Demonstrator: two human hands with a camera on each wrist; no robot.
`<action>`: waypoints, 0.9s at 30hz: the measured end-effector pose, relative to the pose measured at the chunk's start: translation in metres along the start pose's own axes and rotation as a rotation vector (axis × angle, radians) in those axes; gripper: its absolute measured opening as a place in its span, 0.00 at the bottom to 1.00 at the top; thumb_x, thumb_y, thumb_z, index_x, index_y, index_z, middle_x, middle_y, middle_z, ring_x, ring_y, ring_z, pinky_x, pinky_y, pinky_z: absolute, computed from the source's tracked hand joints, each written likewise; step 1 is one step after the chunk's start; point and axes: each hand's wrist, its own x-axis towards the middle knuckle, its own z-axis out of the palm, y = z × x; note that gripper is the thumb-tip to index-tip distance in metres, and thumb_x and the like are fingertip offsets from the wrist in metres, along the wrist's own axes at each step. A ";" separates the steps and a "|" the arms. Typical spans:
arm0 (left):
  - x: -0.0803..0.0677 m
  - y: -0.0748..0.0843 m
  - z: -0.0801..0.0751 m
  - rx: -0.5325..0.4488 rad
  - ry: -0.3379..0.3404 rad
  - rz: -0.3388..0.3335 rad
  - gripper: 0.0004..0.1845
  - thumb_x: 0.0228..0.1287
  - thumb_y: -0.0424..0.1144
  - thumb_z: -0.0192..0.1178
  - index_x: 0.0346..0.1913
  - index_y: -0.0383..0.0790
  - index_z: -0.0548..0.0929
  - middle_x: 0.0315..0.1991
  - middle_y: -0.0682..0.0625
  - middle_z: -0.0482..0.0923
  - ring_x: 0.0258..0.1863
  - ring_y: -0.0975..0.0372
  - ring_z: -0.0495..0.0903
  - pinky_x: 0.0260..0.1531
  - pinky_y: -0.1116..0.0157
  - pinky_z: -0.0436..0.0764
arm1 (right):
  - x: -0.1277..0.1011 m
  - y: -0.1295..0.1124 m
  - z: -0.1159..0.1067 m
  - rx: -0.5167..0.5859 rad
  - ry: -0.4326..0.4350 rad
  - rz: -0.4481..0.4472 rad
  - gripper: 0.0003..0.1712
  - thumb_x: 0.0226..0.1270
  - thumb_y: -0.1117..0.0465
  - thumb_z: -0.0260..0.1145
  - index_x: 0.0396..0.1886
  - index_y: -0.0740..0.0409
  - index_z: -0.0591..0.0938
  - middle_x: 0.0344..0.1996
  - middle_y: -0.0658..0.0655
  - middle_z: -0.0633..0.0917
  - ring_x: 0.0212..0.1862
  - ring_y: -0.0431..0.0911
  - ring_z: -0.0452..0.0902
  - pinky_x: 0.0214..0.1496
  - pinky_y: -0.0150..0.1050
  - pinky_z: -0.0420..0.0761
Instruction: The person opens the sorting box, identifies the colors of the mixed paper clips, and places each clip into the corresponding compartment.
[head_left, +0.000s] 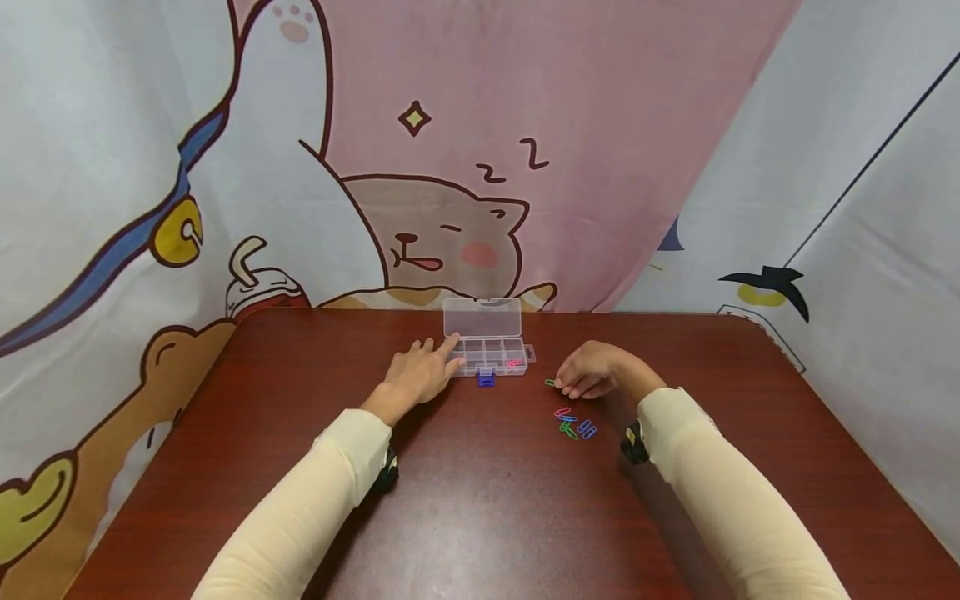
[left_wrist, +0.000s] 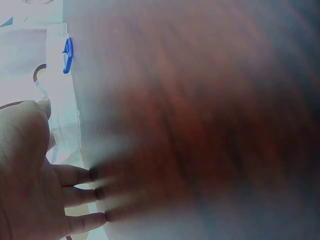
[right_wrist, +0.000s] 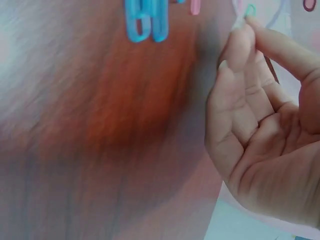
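You're at a staged tabletop recording booth — not a real home or office. A dark red wood-grain table [head_left: 480, 500] is boxed in by hung cartoon-print curtains [head_left: 420, 167] — sleeping cat, pink and white panels — on three sides. Only small props sit on it: a clear compartment box [head_left: 487, 342] and coloured paper clips [head_left: 573, 423].

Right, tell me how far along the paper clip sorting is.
Done: the clear compartment box stands open, with pink clips in one compartment. In hand: the right hand pinches a green clip at its fingertips, while the left hand rests against the box's left side. Left: a small cluster of loose clips, pink, blue and green, lies on the table near the right hand.
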 end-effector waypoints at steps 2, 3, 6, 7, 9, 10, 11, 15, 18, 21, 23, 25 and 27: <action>0.000 0.000 0.000 -0.003 -0.002 -0.001 0.33 0.75 0.63 0.33 0.78 0.58 0.51 0.72 0.37 0.60 0.72 0.43 0.59 0.63 0.41 0.65 | 0.001 -0.004 -0.002 0.061 0.002 -0.011 0.12 0.62 0.60 0.67 0.42 0.62 0.85 0.24 0.50 0.86 0.28 0.40 0.82 0.33 0.36 0.81; 0.000 0.000 0.000 -0.005 -0.002 -0.002 0.33 0.75 0.63 0.34 0.78 0.58 0.51 0.72 0.37 0.60 0.72 0.43 0.59 0.63 0.41 0.65 | 0.002 -0.006 -0.003 0.080 0.001 -0.026 0.13 0.63 0.59 0.66 0.44 0.62 0.84 0.25 0.50 0.86 0.28 0.40 0.82 0.34 0.36 0.81; 0.001 0.000 0.000 -0.005 -0.004 -0.003 0.33 0.75 0.63 0.33 0.78 0.58 0.51 0.73 0.37 0.60 0.72 0.43 0.59 0.63 0.41 0.65 | 0.005 -0.016 -0.004 0.153 0.037 -0.052 0.15 0.63 0.59 0.67 0.46 0.63 0.83 0.26 0.50 0.86 0.28 0.39 0.82 0.35 0.36 0.82; 0.001 0.000 0.000 -0.005 -0.004 -0.003 0.33 0.75 0.63 0.33 0.78 0.58 0.51 0.73 0.37 0.60 0.72 0.43 0.59 0.64 0.41 0.64 | 0.007 -0.019 -0.003 0.168 0.050 -0.060 0.16 0.63 0.59 0.67 0.47 0.63 0.83 0.26 0.49 0.86 0.28 0.39 0.83 0.35 0.36 0.82; 0.001 0.000 0.001 -0.004 -0.005 -0.004 0.33 0.75 0.64 0.33 0.78 0.59 0.50 0.73 0.37 0.60 0.72 0.43 0.59 0.64 0.41 0.64 | 0.009 -0.026 -0.001 0.186 0.076 -0.084 0.17 0.63 0.59 0.67 0.49 0.64 0.83 0.26 0.49 0.86 0.28 0.39 0.83 0.37 0.38 0.82; 0.001 0.000 0.001 -0.005 -0.005 -0.004 0.33 0.75 0.64 0.33 0.78 0.59 0.50 0.73 0.37 0.60 0.72 0.43 0.59 0.64 0.41 0.64 | 0.010 -0.029 0.000 0.199 0.093 -0.090 0.17 0.63 0.59 0.68 0.48 0.63 0.83 0.26 0.49 0.87 0.28 0.39 0.83 0.38 0.39 0.83; 0.001 0.000 0.001 -0.004 -0.003 -0.005 0.33 0.75 0.64 0.33 0.78 0.59 0.51 0.73 0.38 0.60 0.72 0.43 0.59 0.63 0.41 0.65 | 0.011 -0.032 0.002 0.205 0.105 -0.095 0.16 0.63 0.59 0.68 0.48 0.63 0.83 0.26 0.49 0.87 0.28 0.39 0.83 0.39 0.40 0.83; 0.002 0.000 0.002 -0.007 0.002 -0.003 0.33 0.75 0.64 0.33 0.78 0.59 0.51 0.73 0.38 0.60 0.72 0.43 0.60 0.63 0.41 0.65 | 0.015 -0.040 0.010 0.232 0.126 -0.106 0.15 0.62 0.59 0.68 0.45 0.62 0.84 0.25 0.48 0.86 0.27 0.39 0.83 0.37 0.39 0.82; 0.003 0.001 0.003 -0.012 0.001 -0.003 0.33 0.75 0.64 0.33 0.78 0.59 0.51 0.73 0.38 0.60 0.72 0.43 0.59 0.63 0.41 0.65 | 0.018 -0.043 0.014 0.255 0.134 -0.104 0.14 0.62 0.60 0.67 0.45 0.63 0.83 0.24 0.48 0.86 0.26 0.39 0.82 0.33 0.37 0.81; 0.003 0.001 0.003 -0.018 -0.002 -0.004 0.33 0.75 0.64 0.33 0.78 0.59 0.51 0.73 0.38 0.60 0.72 0.43 0.59 0.63 0.41 0.65 | 0.021 -0.045 0.015 0.287 0.148 -0.097 0.14 0.63 0.61 0.66 0.46 0.63 0.83 0.23 0.48 0.86 0.24 0.38 0.81 0.31 0.35 0.80; 0.003 0.000 0.003 -0.021 -0.003 -0.005 0.33 0.75 0.64 0.34 0.78 0.59 0.51 0.73 0.38 0.59 0.72 0.43 0.59 0.63 0.41 0.64 | 0.022 -0.046 0.014 0.310 0.157 -0.096 0.14 0.64 0.61 0.66 0.47 0.64 0.83 0.23 0.48 0.86 0.24 0.38 0.81 0.31 0.35 0.79; 0.003 0.000 0.003 -0.021 -0.003 -0.006 0.33 0.75 0.63 0.34 0.78 0.59 0.51 0.73 0.38 0.59 0.72 0.43 0.59 0.64 0.41 0.64 | 0.023 -0.048 0.014 0.322 0.164 -0.096 0.16 0.65 0.61 0.65 0.48 0.65 0.83 0.24 0.47 0.86 0.24 0.37 0.81 0.31 0.35 0.79; 0.003 -0.001 0.003 -0.019 -0.002 -0.006 0.33 0.75 0.63 0.33 0.78 0.59 0.51 0.73 0.38 0.59 0.72 0.43 0.59 0.64 0.41 0.64 | 0.024 -0.049 0.014 0.328 0.168 -0.097 0.17 0.65 0.61 0.65 0.50 0.66 0.82 0.24 0.47 0.86 0.24 0.37 0.80 0.30 0.34 0.78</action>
